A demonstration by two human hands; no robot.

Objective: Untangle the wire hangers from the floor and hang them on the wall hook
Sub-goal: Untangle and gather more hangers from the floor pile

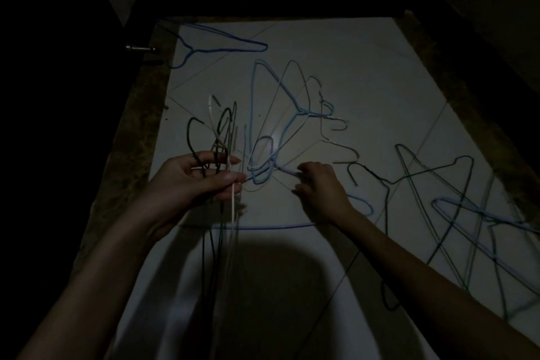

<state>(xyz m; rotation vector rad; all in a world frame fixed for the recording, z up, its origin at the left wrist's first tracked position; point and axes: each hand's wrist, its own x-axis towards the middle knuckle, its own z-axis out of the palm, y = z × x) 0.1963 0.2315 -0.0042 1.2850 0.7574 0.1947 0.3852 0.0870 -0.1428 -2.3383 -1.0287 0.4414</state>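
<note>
Presently the left hand [201, 181] is gripping a bundle of hangers [222, 137]; the right hand [318, 187] is pinching a light-blue hanger [280, 96].

Pale tiled floor [365, 73] bordered by mottled brown edging [137, 137]; metal doorstop [140, 48] at dark left side; round shadow [271, 280] in foreground.

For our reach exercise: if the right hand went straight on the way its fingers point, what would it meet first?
Probably the looped hooks of the light blue hangers, just beyond the right hand; depth is unclear in this dim view.
</note>
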